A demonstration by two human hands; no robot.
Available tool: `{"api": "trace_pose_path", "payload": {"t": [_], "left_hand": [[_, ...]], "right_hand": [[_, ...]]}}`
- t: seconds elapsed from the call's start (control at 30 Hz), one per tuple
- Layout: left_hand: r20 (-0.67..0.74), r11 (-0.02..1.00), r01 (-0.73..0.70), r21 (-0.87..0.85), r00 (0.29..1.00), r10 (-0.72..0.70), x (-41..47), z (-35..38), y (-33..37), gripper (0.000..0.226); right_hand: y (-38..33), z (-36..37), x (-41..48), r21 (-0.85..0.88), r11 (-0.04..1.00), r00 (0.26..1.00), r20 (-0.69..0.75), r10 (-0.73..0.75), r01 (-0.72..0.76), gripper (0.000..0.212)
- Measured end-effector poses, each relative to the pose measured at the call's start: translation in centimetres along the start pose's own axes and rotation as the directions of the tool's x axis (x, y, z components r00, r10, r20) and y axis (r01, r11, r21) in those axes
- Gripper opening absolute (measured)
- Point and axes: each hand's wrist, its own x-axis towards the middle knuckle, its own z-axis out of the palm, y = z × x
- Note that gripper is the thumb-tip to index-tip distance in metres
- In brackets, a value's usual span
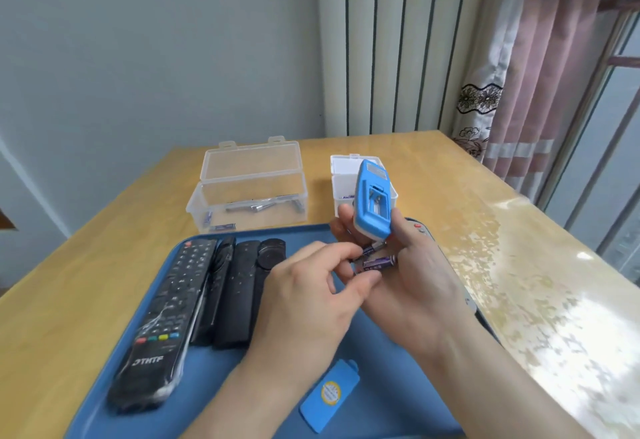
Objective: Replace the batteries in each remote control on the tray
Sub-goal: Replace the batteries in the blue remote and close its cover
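Blue remote [373, 203], back open, at centre frame.
My right hand [408, 276] grips it upright; my left hand [311, 295] pinches a purple battery [376, 263] just below, over the tray [408, 397].

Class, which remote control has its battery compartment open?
The blue remote, held up in the right hand, its compartment uncovered; the black remotes lie on the tray.
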Motion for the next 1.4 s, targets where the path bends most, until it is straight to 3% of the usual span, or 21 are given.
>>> {"api": "trace_pose_path", "payload": {"t": [0.13, 0.3, 0.47, 0.6, 0.67, 0.73, 0.8, 0.87, 1.03, 1.2, 1.4], "left_hand": [[-0.016, 0.999, 0.028, 0.015, 0.999, -0.028, 0.1, -0.5, 0.2, 0.022], [0.087, 0.995, 0.088, 0.038, 0.992, -0.091, 0.4, -1.0, 0.1, 0.017], [0.049, 0.984, -0.105, 0.143, 0.994, 0.099, 0.0, -1.1, 0.4, 0.011], [0.052, 0.903, -0.327, 0.277, 0.944, 0.326, -0.2, -0.5, -0.1, 0.011], [0.005, 0.94, -0.288, 0.184, 0.956, 0.292, -0.3, -0.6, 0.2, 0.007], [-0.03, 0.983, -0.09, -0.16, 0.996, 0.087, -0.2, -1.0, 0.9, 0.014], [0.057, 0.848, 0.15, -0.509, 0.988, -0.14, 0.2, -1.6, 1.5, 0.027], [0.092, 0.722, 0.242, -0.648, 0.966, -0.241, 0.7, -2.1, 1.7, 0.028], [0.08, 0.681, 0.251, -0.688, 0.959, -0.273, 1.1, -2.6, 1.7, 0.024], [-0.051, 0.789, 0.177, -0.588, 0.966, -0.255, 1.3, -3.0, 1.6, 0.026], [-0.13, 0.776, 0.118, -0.62, 0.959, -0.25, 1.5, -3.5, 1.3, 0.024]], "right_hand": [[1.0, 0.3, -0.3, -0.01, 1.0, 1.0, 0.03, 0.003, -0.002, 0.047], [1.3, -0.1, -0.1, -0.1, 0.995, 1.0, 0.01, -0.018, 0.019, 0.057], [1.5, -0.2, 0.0, -0.117, 0.991, 0.998, -0.009, -0.06, 0.059, 0.054], [1.0, -0.4, 0.1, -0.099, 0.993, 0.997, -0.026, -0.073, 0.07, 0.046], [0.7, -0.6, 0.3, -0.148, 0.985, 0.996, -0.025, -0.09, 0.085, 0.054], [0.5, -1.0, 0.6, -0.244, 0.96, 0.99, -0.018, -0.143, 0.134, 0.06], [0.3, -1.0, 0.7, -0.37, 0.905, 0.975, 0.018, -0.22, 0.211, 0.047], [0.2, -1.0, 0.6, -0.465, 0.841, 0.96, 0.092, -0.265, 0.277, 0.038], [0.8, -0.6, 0.1, -0.594, 0.726, 0.937, 0.198, -0.288, 0.348, 0.032], [1.2, -0.4, -0.2, -0.652, 0.667, 0.932, 0.223, -0.285, 0.36, 0.029], [1.8, 0.1, -0.6, -0.619, 0.719, 0.947, 0.244, -0.208, 0.317, 0.029]]}}
